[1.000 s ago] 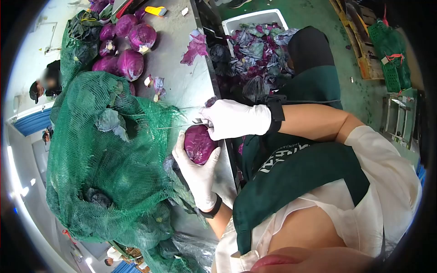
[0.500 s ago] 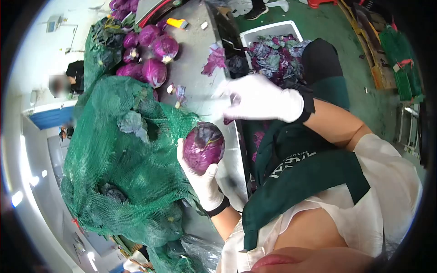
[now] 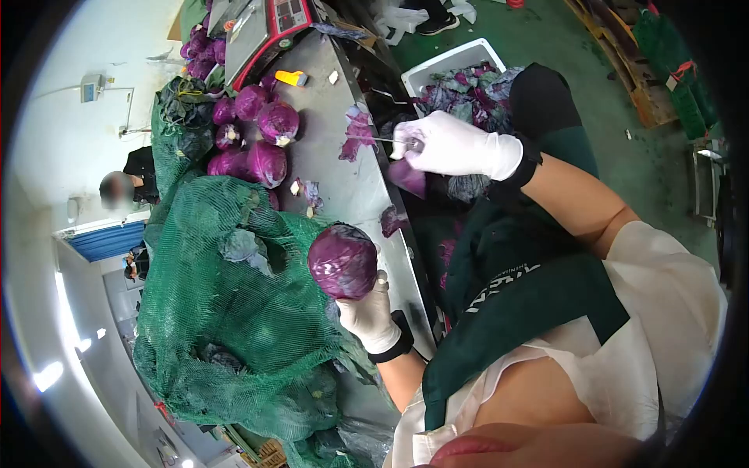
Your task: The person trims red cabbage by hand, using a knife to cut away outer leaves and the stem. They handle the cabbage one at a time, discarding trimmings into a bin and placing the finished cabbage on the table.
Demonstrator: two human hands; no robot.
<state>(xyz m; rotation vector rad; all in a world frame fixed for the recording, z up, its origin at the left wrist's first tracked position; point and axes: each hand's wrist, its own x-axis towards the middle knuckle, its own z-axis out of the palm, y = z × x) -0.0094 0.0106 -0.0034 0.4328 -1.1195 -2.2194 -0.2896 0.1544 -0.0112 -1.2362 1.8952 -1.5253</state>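
My left hand (image 3: 368,321), in a white glove, holds a round purple cabbage (image 3: 342,261) from below and the side, over the metal table's edge. Up and to the right, my gloved right hand (image 3: 456,146) is closed around a knife, whose thin blade (image 3: 373,139) points left over a torn purple leaf (image 3: 357,134). Just below that hand is a blurred loose purple leaf (image 3: 407,178). Another leaf piece (image 3: 392,221) lies at the table edge. Several trimmed cabbages (image 3: 267,162) sit further up on the table (image 3: 324,101).
A large green mesh bag (image 3: 234,312) with cabbages spreads along the left. A white bin (image 3: 452,56) of leaves stands on the floor beyond the table. On the table are a red-edged scale (image 3: 285,19) and a yellow-orange tool (image 3: 292,78). A person (image 3: 140,175) is at far left.
The cabbage in my left hand has turned and its dark outer leaf no longer shows on top. A loose leaf is now apart, below my right hand. The view has shifted, showing more of the scale.
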